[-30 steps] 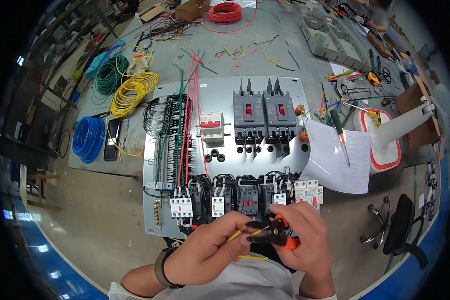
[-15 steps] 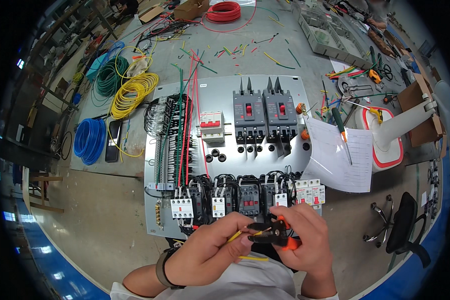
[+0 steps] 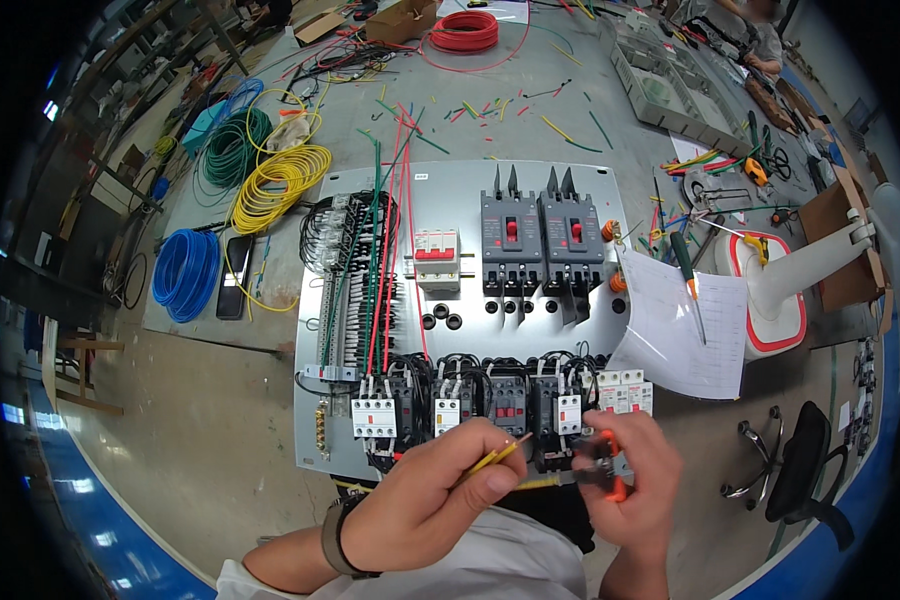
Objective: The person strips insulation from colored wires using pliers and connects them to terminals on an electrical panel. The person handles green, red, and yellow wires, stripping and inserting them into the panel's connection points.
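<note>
Pinched between the thumb and fingers of my left hand is a yellow wire, its bare copper tip pointing up and to the right. My right hand grips wire strippers with orange handles and dark jaws, blurred by motion. The jaws sit to the right of the wire tip, apart from it. Just beyond both hands, a row of contactors lines the near edge of a metal mounting plate. Another yellow wire length shows between my hands, lower down.
The plate carries two large grey breakers, a small red-switched breaker and a terminal strip. Yellow wire coils and blue wire coils lie left. Right are a paper sheet, a screwdriver and a chair.
The wire strippers have come off the yellow wire and moved right with my right hand. The wire's copper tip now stands free in my left hand. The view has shifted slightly.
</note>
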Demonstrator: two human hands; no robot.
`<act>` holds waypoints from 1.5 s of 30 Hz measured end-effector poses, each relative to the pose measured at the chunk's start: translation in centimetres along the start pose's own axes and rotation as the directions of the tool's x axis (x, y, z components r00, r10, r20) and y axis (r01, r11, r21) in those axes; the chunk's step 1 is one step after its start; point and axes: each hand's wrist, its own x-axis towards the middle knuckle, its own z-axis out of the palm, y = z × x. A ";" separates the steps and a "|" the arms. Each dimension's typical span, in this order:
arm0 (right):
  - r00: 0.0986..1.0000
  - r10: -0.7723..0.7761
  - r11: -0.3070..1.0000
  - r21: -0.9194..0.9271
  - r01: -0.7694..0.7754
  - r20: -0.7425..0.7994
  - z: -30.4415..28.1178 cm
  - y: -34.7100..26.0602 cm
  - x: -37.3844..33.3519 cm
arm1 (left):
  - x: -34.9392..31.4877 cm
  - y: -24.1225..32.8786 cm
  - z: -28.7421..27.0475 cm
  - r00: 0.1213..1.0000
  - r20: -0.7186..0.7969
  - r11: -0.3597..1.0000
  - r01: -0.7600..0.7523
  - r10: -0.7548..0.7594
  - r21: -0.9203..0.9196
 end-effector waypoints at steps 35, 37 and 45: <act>0.984 -0.150 0.983 -0.093 0.158 0.092 0.0 -0.3 1.9 | 0.0 2.0 -0.2 0.961 0.035 0.874 0.265 -0.275 -0.408; 0.982 -0.164 0.980 -0.094 0.173 0.096 0.0 -0.3 1.8 | -0.2 1.5 -0.2 0.965 0.048 0.872 0.254 -0.257 -0.418; 0.974 -0.197 0.973 -0.099 0.209 0.113 0.1 -0.6 2.1 | -0.4 1.0 -0.1 0.972 0.034 0.868 0.223 -0.233 -0.444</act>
